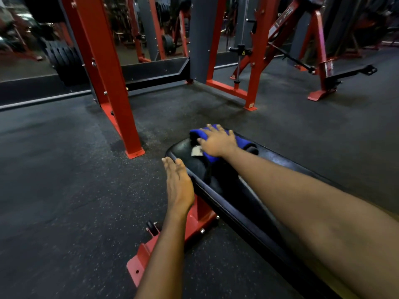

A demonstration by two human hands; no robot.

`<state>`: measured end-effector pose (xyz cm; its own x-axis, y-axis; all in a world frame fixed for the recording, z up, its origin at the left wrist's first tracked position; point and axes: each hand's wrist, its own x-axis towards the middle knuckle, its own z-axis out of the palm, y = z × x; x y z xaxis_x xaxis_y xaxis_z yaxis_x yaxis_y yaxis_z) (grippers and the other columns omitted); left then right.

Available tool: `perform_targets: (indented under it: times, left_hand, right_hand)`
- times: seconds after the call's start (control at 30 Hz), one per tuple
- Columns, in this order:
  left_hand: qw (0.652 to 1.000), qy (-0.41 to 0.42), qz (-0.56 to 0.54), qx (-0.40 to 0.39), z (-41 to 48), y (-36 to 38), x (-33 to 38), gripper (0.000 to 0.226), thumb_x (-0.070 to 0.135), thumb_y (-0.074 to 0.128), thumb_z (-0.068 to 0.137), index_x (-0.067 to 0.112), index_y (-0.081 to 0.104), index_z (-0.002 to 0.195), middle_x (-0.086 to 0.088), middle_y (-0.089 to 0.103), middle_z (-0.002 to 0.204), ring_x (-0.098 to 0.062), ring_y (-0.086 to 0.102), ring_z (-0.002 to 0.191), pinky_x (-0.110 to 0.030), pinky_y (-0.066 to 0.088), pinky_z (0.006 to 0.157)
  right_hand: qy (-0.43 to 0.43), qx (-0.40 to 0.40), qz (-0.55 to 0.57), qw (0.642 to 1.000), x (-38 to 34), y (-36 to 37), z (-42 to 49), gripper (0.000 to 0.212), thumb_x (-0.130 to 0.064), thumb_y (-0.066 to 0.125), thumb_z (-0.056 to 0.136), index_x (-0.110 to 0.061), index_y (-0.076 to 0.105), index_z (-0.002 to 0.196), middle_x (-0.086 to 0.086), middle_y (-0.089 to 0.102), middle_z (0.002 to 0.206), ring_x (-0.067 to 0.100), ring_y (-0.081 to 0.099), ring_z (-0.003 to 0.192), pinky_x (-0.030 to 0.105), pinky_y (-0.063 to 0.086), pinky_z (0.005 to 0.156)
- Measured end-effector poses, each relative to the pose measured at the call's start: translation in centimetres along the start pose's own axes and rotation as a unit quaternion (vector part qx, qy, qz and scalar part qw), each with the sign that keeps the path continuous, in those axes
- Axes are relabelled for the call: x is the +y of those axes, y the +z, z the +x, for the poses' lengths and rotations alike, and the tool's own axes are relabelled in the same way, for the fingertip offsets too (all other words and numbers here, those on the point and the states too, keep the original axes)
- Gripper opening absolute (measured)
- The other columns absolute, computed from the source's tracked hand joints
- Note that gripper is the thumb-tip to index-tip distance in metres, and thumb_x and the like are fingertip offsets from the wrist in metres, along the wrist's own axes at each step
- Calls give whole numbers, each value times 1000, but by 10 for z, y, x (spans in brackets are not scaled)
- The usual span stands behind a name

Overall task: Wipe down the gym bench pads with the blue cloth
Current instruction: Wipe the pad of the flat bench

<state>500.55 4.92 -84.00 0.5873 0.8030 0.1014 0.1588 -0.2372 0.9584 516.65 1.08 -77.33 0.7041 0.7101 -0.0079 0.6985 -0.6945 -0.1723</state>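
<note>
1. Black weight plates (pixel 64 61) stand stacked at the far left, blurred and partly hidden by a red square-section steel upright (pixel 108 83).
2. The floor (pixel 64 190) is dark speckled rubber matting.
3. The red painted bench foot (pixel 149 253) carries a small black wheel (pixel 152 228). The forearm covers part of it.
4. The left hand (pixel 179 186) lies along the left edge of the bench pad (pixel 226 190), fingers straight, together and released. Contact with the pad cannot be confirmed.
5. The pad is glossy black upholstery with a rounded far end. Its near end is cut off by the frame.
6. The blue cloth (pixel 243 142), soft and bunched, lies on the pad's far end. A pale tag (pixel 197 151) shows beside it.
7. The right hand (pixel 218 141) presses flat on the cloth, fingers spread and not clenched.
8. A red angled machine frame (pixel 319 61) stands far right.
</note>
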Motion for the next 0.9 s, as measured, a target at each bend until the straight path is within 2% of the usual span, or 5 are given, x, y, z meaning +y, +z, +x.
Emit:
perform_targets:
  times: [0.17,0.3,0.57,0.8,0.9]
  left_hand:
    - [1000,4,17,17,-10,18,1,69,52,14,102,17,-12,156,3,-20,162,-10,-13,149,-25,-3,116]
    - [999,9,18,29,-7,21,0,68,51,13,102,16,-11,155,2,-19,162,-11,-12,150,-36,0,123]
    - [996,-13,88,23,-6,16,7,64,40,15,106,5,-6,155,-9,-18,163,-20,-12,151,-45,-9,119]
    - [994,26,102,43,-35,31,23,65,37,24,106,0,2,154,-14,-7,164,-26,-6,151,-38,-2,121]
    - [991,35,116,61,-35,29,24,64,36,25,106,1,4,155,-16,-4,164,-29,-4,151,-38,-1,121]
  right_hand:
    - [140,26,49,989,76,-14,-18,57,-52,38,98,-37,28,153,-6,19,164,26,22,149,60,19,116]
    - [99,16,2,995,60,-5,-52,56,-52,33,100,-41,22,154,-7,10,166,26,9,152,63,10,117]
    - [-9,36,-8,999,12,10,-193,58,-56,34,100,-45,17,154,-12,6,165,16,4,153,57,7,121]
    - [215,16,20,976,121,-19,-159,58,-55,35,100,-43,19,154,-8,8,166,22,5,153,60,8,119]
    - [186,19,-5,982,98,-13,-170,58,-54,34,100,-41,19,155,-6,9,166,23,8,153,58,10,120]
